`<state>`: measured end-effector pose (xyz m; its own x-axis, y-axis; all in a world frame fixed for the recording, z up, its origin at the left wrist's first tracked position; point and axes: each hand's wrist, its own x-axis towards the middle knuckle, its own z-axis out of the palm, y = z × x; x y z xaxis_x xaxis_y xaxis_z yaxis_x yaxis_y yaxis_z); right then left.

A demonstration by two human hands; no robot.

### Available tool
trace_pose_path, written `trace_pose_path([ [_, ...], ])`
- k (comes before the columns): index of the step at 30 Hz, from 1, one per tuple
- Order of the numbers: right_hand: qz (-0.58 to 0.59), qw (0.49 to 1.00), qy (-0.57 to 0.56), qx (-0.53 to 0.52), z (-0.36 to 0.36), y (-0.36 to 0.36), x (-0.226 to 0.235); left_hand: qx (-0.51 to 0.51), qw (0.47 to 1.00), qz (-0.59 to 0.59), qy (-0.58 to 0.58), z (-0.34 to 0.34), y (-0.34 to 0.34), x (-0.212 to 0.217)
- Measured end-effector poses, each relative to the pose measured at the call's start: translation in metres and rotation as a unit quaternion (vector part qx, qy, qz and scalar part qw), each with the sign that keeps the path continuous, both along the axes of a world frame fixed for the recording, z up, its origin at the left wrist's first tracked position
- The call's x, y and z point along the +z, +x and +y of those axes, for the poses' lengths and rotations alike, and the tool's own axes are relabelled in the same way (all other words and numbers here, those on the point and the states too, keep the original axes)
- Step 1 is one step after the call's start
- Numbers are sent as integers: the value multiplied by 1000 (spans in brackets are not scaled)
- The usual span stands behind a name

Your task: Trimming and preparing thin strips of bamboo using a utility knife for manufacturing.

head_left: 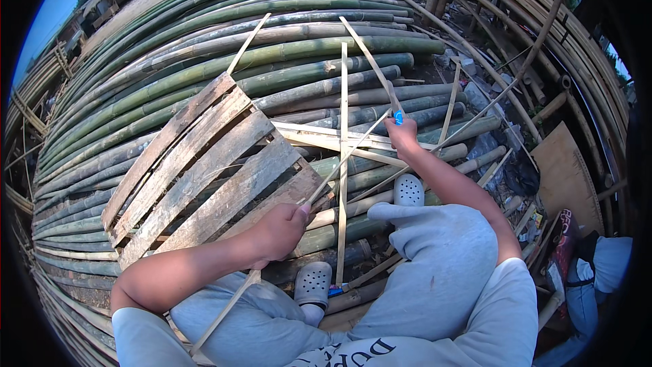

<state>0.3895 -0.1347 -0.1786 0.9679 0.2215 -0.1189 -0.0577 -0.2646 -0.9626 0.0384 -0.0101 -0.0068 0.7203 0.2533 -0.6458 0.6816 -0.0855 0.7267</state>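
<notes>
My left hand (280, 232) is closed round a thin, pale bamboo strip (227, 316). The strip slants from beside my left leg up to the right, its far end close to my right hand. My right hand (402, 134) grips a knife by its blue handle (399, 117), the narrow blade (392, 96) pointing away from me. Beyond the blade, another pale strip (360, 41) lies over the poles. Between my hands, an upright strip (343, 163) crosses a small bundle of split bamboo strips (316, 138).
A weathered slatted wooden pallet (217, 156) lies tilted at the left on many green bamboo poles (285, 54). My grey clogs (409, 190) rest among the poles. At the right are a brown board (569, 177), plastic litter (516, 170) and a rack of long poles (543, 27).
</notes>
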Motion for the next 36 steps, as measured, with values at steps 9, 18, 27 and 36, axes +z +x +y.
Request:
trace_pose_path([
  [9,-2,1000,-7,-4,7,-15,8,-19,999,19,19,0,0,6],
  [18,-36,999,-25,8,0,-12,-15,-44,999,12,22,4,2,1],
  [27,80,982,143,-93,-10,4,20,-155,962,-108,198,6,1,-10],
  [36,-84,996,21,-1,0,2,25,-141,970,-98,173,7,2,-13],
])
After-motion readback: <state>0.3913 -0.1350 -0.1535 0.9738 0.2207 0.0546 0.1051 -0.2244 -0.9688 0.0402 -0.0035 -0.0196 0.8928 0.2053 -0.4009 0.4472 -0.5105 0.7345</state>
